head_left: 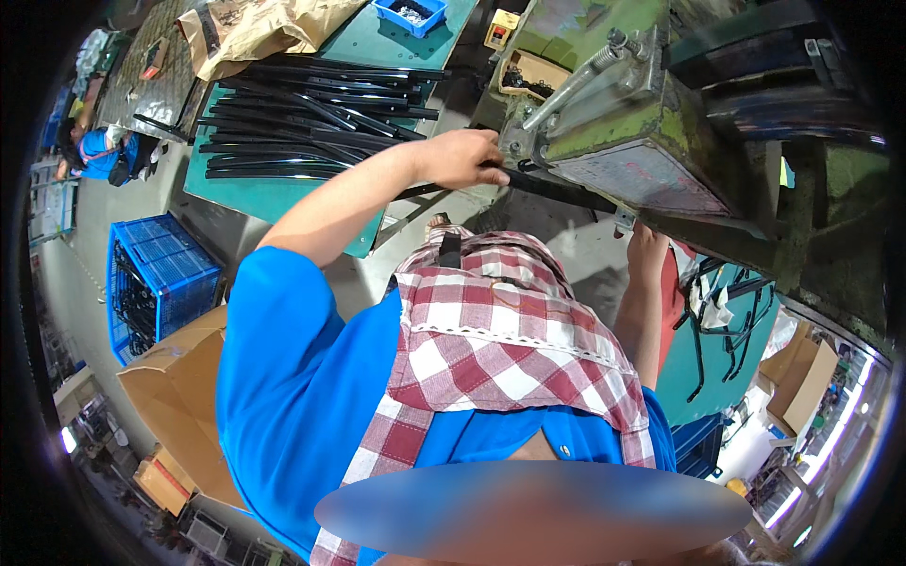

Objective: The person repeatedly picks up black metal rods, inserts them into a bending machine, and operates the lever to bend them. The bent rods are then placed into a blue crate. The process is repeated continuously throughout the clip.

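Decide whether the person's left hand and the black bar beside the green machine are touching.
Touching. The head view shows the left hand closed on the black bar, which runs out rightward from its thumb and fingers.

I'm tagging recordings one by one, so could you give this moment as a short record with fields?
Left hand: holding a black bar beside the green machine
Right hand: at the machine's lower edge; grip unclear
Left table: pile of black tubes, blue tray of small parts
Right table: bent black rods
Floor, left: blue crate, cardboard box
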The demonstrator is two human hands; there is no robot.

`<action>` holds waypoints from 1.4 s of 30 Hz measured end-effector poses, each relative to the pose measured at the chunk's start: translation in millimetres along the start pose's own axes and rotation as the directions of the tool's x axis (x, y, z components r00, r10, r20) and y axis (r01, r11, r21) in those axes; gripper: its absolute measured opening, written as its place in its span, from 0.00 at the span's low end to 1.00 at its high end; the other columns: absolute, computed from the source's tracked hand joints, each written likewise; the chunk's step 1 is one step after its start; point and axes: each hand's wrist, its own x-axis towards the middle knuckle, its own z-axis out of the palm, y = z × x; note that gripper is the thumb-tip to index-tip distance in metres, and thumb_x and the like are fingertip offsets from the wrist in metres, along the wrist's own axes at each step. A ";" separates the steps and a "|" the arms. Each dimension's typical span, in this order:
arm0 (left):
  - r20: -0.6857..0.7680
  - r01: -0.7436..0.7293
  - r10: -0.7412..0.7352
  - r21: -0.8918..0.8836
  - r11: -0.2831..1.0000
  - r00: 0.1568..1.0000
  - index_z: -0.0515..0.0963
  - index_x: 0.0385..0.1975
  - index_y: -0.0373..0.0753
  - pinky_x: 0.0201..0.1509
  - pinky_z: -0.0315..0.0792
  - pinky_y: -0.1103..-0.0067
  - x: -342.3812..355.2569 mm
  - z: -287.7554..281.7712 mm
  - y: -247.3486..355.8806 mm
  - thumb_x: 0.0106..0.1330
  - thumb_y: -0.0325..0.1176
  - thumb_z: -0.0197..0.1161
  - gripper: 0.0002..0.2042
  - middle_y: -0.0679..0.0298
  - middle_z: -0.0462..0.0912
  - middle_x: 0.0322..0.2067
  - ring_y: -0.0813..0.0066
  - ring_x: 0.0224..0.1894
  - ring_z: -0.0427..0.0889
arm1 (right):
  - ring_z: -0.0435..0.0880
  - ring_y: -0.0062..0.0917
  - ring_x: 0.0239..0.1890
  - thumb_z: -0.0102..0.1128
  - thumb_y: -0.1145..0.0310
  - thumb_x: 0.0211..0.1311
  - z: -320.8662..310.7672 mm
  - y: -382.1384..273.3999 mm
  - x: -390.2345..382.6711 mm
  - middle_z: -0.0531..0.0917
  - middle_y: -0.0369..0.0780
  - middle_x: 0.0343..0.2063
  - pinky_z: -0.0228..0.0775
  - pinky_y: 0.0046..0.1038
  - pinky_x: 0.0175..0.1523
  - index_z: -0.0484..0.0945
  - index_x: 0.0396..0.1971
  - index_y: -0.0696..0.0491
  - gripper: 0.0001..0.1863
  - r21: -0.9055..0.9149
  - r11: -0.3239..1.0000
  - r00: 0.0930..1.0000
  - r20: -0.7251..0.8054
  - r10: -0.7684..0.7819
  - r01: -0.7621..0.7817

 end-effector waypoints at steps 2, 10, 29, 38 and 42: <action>-0.040 -0.081 0.080 -0.031 0.996 0.996 0.77 0.31 0.33 0.42 0.68 0.63 13.0 -9.8 -1.2 0.63 0.44 0.59 0.17 0.50 0.75 0.32 0.50 0.39 0.75 | 0.75 0.26 0.39 0.51 0.70 0.66 -0.6 4.3 10.5 0.76 0.39 0.37 0.67 0.29 0.43 0.68 0.47 0.58 0.13 0.049 0.998 0.998 -0.048 0.034 -0.032; 0.117 0.046 -0.037 -0.076 0.996 0.992 0.80 0.40 0.39 0.47 0.70 0.66 66.4 2.0 -21.1 0.64 0.54 0.54 0.22 0.49 0.81 0.37 0.52 0.44 0.78 | 0.71 0.28 0.47 0.52 0.69 0.66 -8.1 19.9 35.2 0.74 0.40 0.43 0.62 0.31 0.54 0.69 0.49 0.59 0.15 0.505 0.842 0.923 -0.199 0.328 -0.190; 0.153 0.148 -0.132 -0.099 0.984 0.979 0.82 0.32 0.36 0.39 0.70 0.66 58.0 -1.9 -13.2 0.61 0.59 0.57 0.26 0.49 0.81 0.27 0.51 0.34 0.79 | 0.76 0.43 0.48 0.61 0.56 0.55 92.8 -25.4 21.7 0.78 0.47 0.45 0.67 0.45 0.51 0.78 0.43 0.54 0.20 -0.693 0.539 0.878 0.376 -0.295 0.478; 0.169 0.243 -0.220 -0.126 0.962 0.961 0.80 0.38 0.34 0.43 0.70 0.66 44.4 5.6 -8.3 0.64 0.53 0.54 0.23 0.45 0.81 0.31 0.51 0.37 0.80 | 0.79 0.42 0.40 0.59 0.52 0.58 91.1 20.5 43.1 0.81 0.45 0.37 0.70 0.39 0.47 0.79 0.40 0.51 0.19 -0.693 0.457 0.828 0.505 -0.245 0.558; 0.184 0.293 -0.258 -0.194 0.936 0.948 0.80 0.39 0.33 0.45 0.70 0.68 47.3 14.6 -10.5 0.65 0.54 0.53 0.25 0.47 0.81 0.32 0.56 0.38 0.80 | 0.78 0.40 0.47 0.59 0.55 0.59 89.8 20.6 44.0 0.80 0.43 0.45 0.67 0.37 0.54 0.74 0.53 0.42 0.22 -0.704 0.545 0.864 0.497 -0.081 0.455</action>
